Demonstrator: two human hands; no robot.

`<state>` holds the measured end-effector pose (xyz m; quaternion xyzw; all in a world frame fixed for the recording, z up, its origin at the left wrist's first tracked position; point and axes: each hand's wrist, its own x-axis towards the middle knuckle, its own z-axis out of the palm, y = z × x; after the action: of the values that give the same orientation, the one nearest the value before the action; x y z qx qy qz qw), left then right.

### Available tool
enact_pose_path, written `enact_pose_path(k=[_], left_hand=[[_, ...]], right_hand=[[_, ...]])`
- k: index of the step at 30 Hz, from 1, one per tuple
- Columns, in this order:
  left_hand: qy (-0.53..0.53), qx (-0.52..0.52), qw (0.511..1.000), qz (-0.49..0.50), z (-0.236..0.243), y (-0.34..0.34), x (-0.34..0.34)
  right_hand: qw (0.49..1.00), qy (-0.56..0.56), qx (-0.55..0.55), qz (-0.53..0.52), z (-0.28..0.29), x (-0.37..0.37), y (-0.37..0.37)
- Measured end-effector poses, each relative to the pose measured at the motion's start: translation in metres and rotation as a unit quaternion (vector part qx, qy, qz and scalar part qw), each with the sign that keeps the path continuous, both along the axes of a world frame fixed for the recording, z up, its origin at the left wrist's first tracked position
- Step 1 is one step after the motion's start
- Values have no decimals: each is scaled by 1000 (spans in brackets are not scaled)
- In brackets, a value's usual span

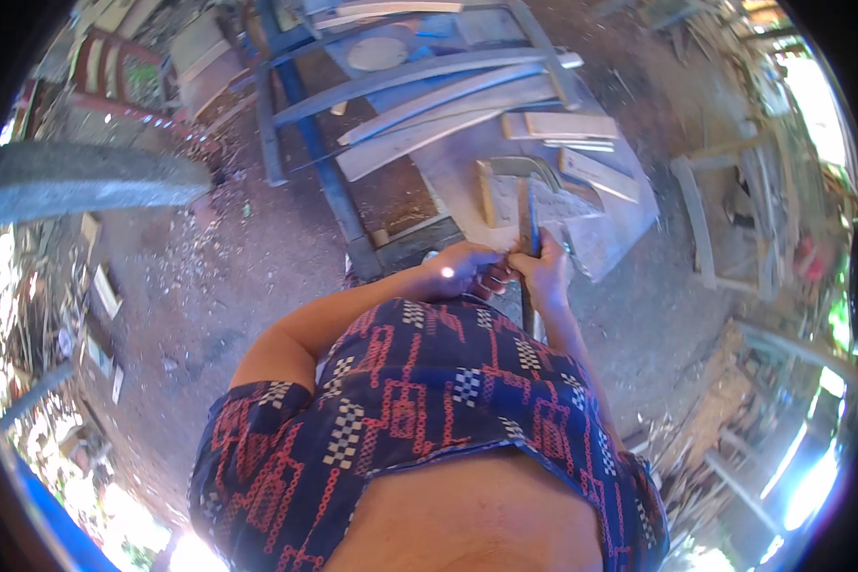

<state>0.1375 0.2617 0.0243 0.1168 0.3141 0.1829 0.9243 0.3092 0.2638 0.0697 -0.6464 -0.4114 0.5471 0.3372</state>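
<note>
Both hands are closed on one tool — the right hand (541,270) grips the handle of a hammer-like tool (527,205), the left hand (467,270) touching just beside it. The tool head stands above wooden blocks (558,125) on the desk (629,224).

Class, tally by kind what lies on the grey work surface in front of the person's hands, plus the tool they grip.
Long curved pale wooden slats: 3
Short pale wooden blocks: 4
Round grey disc: 1
Dark long-handled tool, gripped by left hand and right hand: 1
Total: 9
</note>
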Motion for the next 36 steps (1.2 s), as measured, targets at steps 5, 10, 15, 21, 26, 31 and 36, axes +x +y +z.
enact_pose_path(k=[5,10,15,21,26,31,36], left_hand=[[-28,9,1000,-8,-12,-1,10],[-11,-40,999,-14,-12,1,14],[12,-67,998,1,-10,1,16],[31,-1,999,21,-19,4,15],[92,118,989,21,-13,6,13],[153,218,962,59,1,5,14],[153,257,945,132,7,5,18]], right_hand=[[997,71,19,-23,4,8,-7],[999,18,42,-29,2,11,-12],[998,16,47,-37,1,13,-15],[998,60,21,-27,7,14,-13],[993,101,-11,-54,6,15,-10],[991,117,-14,-59,7,17,-4],[989,136,-17,-59,12,17,5]])
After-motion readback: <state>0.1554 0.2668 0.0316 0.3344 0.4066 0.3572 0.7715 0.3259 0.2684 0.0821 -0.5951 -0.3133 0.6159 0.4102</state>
